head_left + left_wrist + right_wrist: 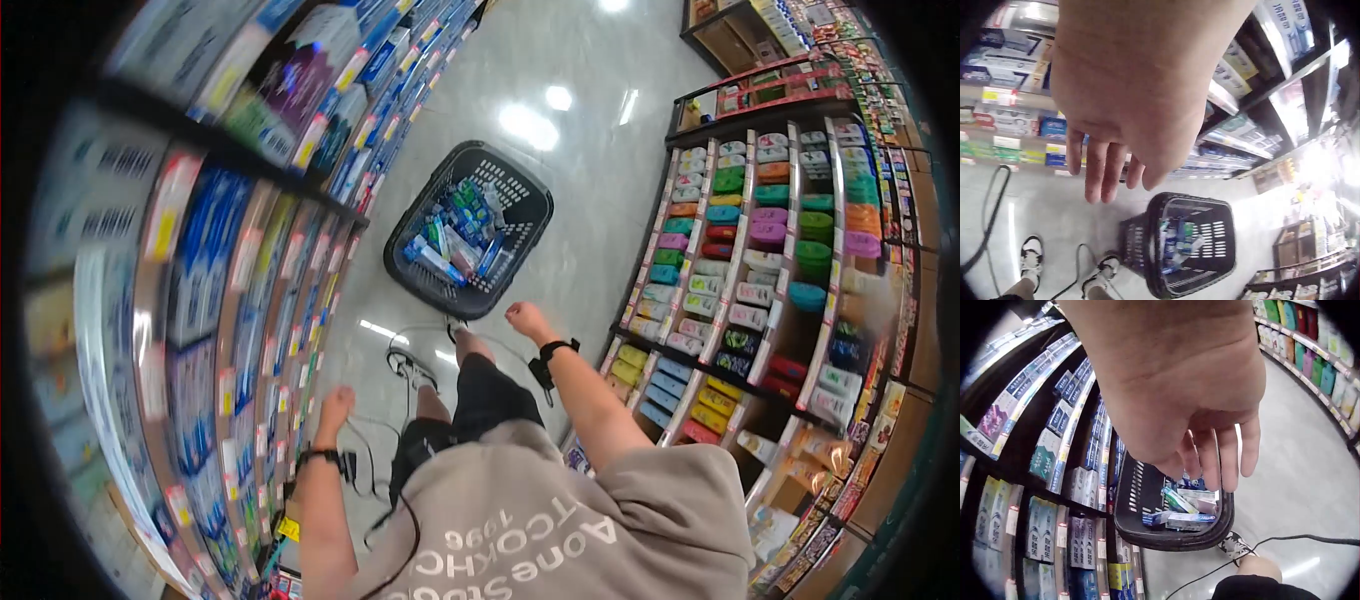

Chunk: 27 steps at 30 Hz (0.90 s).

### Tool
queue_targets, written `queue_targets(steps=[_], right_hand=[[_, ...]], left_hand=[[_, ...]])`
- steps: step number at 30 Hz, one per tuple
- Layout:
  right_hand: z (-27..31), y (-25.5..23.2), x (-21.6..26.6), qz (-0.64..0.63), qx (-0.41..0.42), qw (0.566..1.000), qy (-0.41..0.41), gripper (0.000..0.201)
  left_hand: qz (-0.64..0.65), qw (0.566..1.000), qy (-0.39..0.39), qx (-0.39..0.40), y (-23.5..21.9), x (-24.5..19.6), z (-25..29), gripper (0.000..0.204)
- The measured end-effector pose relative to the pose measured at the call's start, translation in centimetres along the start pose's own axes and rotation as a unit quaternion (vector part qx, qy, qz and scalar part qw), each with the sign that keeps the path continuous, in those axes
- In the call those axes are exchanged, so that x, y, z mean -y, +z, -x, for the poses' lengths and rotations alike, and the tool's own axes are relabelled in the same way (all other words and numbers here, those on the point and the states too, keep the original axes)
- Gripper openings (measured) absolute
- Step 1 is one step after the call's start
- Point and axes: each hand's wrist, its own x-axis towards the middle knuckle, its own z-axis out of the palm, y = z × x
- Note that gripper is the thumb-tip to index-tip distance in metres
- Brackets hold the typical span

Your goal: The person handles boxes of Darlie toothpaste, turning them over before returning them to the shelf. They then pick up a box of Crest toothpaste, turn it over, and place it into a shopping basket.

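Observation:
My left hand [338, 408] hangs beside the left shelf, its fingers loose and holding nothing. In the left wrist view the fingers [1096, 169] of that hand point down, well above the floor. My right hand [528, 320] is just off the near right corner of a dark plastic shopping basket [404, 272], with nothing in it. The right wrist view has its fingers [1229, 456] dangling loosely, overlapping the basket's far side. Inside the basket lie several toothpaste boxes [432, 262] and other small blue and green packages [470, 205].
Tall shelves of boxed toothpaste [205, 255] run along the left. On the right, a shelf [715, 300] carries rows of colourful packs and bottles. Black cables [372, 470] hang near my legs, and a shoe [412, 370] stands on the shiny grey floor [600, 200].

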Motion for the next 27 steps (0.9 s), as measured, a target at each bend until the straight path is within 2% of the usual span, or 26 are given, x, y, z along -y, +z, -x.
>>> queue_targets(steps=[1,2,3,4,6,9,10,11,12,13,14,15,16,17,18,19,20,22,23,25,27], right_hand=[[-2.4,0.3,0.5,0.016,0.012,1.0,0.003,0.033],[-4.8,0.9,0.8,-0.007,0.016,1.0,0.022,0.035],[-7.6,1.7,0.5,-0.024,0.014,1.0,0.013,0.033],[-10.3,3.0,0.1,-0.043,0.014,0.999,0.006,0.031],[-16.1,4.3,0.4,0.008,0.036,0.999,0.04,0.032],[-23.4,3.5,2.8,0.031,0.022,0.996,0.08,0.034],[-26.5,3.7,2.8,0.02,0.024,0.997,0.075,0.035],[-29.6,4.0,2.3,-0.023,0.02,0.995,0.094,0.035],[-32.2,4.7,1.4,-0.066,0.016,0.991,0.115,0.036],[-34.3,6.2,0.8,-0.071,-0.063,0.986,0.139,0.036],[-35.8,6.3,0.8,-0.081,-0.062,0.987,0.127,0.042],[-36.8,6.6,1.2,-0.067,-0.091,0.987,0.11,0.047],[-37.8,6.9,1.7,-0.05,-0.118,0.988,0.09,0.053],[-39.0,8.1,1.2,-0.028,-0.137,0.987,0.073,0.06],[-40.0,9.4,0.8,-0.007,-0.154,0.987,0.054,0.067],[-41.2,10.6,0.7,0.006,-0.164,0.984,0.071,0.062],[-41.5,11.1,1.2,-0.032,-0.167,0.982,0.086,0.066],[-41.7,11.8,2.5,-0.059,-0.203,0.971,0.108,0.072],[-41.3,11.6,3.3,-0.053,-0.2,0.972,0.109,0.073],[-39.5,11.0,4.1,-0.048,-0.191,0.975,0.104,0.07],[-37.5,11.1,4.1,-0.052,-0.125,0.983,0.126,0.068]], left_hand=[[-0.023,0.998,0.049,-0.02,0.2,0.3,1.8,0.035],[-0.014,1.0,-0.003,-0.003,2.4,6.6,0.6,0.032],[-0.037,0.998,-0.043,0.012,3.3,7.4,1.5,0.026],[-0.045,0.986,-0.147,0.057,3.4,4.0,2.9,0.019],[0.145,0.965,-0.201,0.084,5.3,2.1,4.0,0.014],[0.056,0.961,-0.2,0.183,8.7,-3.3,0.3,0.02],[-0.001,0.957,-0.192,0.215,9.6,-5.8,-2.8,0.023],[-0.069,0.975,-0.076,0.199,10.2,-9.4,-6.2,0.027],[-0.136,0.973,0.042,0.183,10.7,-13.9,-9.8,0.03],[-0.114,0.978,0.034,0.173,10.8,-19.0,-13.5,0.034],[-0.089,0.982,0.024,0.165,10.9,-24.4,-17.2,0.037],[-0.061,0.983,0.089,0.146,10.9,-29.3,-20.8,0.039],[-0.032,0.983,0.073,0.168,10.5,-34.0,-24.1,0.036],[-0.019,0.981,0.138,0.133,10.1,-37.7,-26.7,0.033],[0.008,0.982,0.15,0.115,9.3,-40.6,-28.7,0.03],[0.032,0.982,0.163,0.096,8.6,-42.8,-30.6,0.028],[0.131,0.974,0.158,0.098,8.0,-43.5,-32.0,0.025],[0.234,0.955,0.165,0.074,6.3,-43.2,-32.7,0.026],[0.233,0.963,0.126,0.052,5.7,-41.6,-32.3,0.026],[0.231,0.971,0.053,0.02,5.3,-35.8,-30.0,0.027],[0.171,0.985,0.013,0.024,6.6,-24.8,-25.5,0.026]])
